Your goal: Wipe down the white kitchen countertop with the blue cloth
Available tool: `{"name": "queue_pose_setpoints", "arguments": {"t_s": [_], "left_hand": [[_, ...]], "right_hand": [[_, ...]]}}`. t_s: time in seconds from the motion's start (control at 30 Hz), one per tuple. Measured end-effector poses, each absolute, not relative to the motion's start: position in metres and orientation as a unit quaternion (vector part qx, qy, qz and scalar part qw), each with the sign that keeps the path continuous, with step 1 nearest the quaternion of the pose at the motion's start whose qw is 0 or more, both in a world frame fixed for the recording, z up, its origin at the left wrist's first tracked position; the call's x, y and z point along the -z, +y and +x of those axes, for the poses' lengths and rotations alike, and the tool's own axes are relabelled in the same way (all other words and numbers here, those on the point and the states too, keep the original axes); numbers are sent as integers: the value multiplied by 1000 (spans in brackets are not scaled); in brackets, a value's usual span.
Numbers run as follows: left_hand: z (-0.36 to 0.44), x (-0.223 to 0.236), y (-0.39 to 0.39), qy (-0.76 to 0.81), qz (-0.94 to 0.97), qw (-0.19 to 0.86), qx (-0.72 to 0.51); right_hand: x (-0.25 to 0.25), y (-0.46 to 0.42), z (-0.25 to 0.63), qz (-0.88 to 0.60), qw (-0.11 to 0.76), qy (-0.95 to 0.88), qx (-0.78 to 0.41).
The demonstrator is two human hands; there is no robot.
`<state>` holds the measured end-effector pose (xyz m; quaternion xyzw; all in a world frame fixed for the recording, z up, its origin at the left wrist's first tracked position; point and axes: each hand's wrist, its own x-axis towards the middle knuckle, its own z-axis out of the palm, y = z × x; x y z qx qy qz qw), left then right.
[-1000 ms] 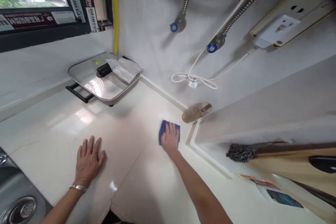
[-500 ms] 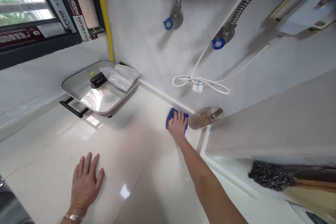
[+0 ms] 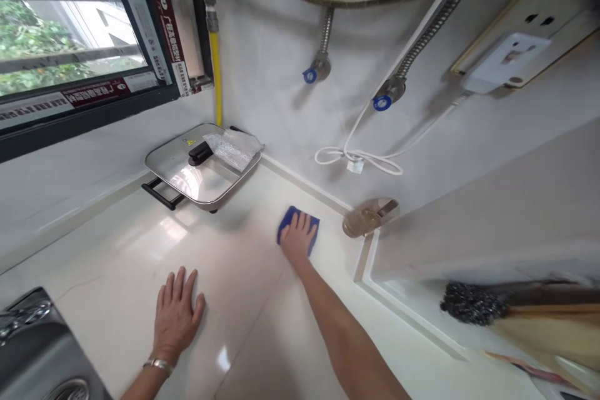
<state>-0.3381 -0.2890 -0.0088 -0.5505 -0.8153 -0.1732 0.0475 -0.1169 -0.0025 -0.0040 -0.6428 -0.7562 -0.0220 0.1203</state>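
My right hand point(image 3: 297, 240) lies flat on a blue cloth point(image 3: 287, 221), pressing it onto the glossy white countertop point(image 3: 117, 250) a little way out from the back wall. Its fingers are stretched over the cloth, which shows only at its edges. My left hand point(image 3: 177, 310) rests palm down on the countertop nearer to me, fingers spread, with nothing in it; a metal bracelet point(image 3: 159, 364) sits on the wrist. A clear glass bottle point(image 3: 368, 219) lies on its side against the wall, just right of the cloth.
A square electric pan with a glass lid point(image 3: 202, 167) and a crumpled plastic bag point(image 3: 233, 148) stands in the back corner under the window. A steel sink point(image 3: 42, 350) is at the lower left. Hoses, blue valves point(image 3: 310, 75) and a white cord point(image 3: 359, 159) hang on the wall. A dark brush point(image 3: 473, 303) lies at the right.
My right hand has slid the blue cloth left and away from the bottle, after pushing it toward the wall. My left hand has stayed flat on the counter.
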Motion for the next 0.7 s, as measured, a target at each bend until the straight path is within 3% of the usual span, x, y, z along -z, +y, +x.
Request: {"name": "queue_pose_setpoints", "arguments": {"t_s": [0.27,0.53,0.7], "left_hand": [[-338,5,-290,-817,-547,50,176],[-337,6,-291,-817,-544,46,184],[-338,8,-293,-812,-552,56,180]], "right_hand": [[-12,-77,-129,-519,85,-850,-36],[1,-203,-93,-360,126,-921,-76],[5,-179,-80,-289,105,-947,-96]]}}
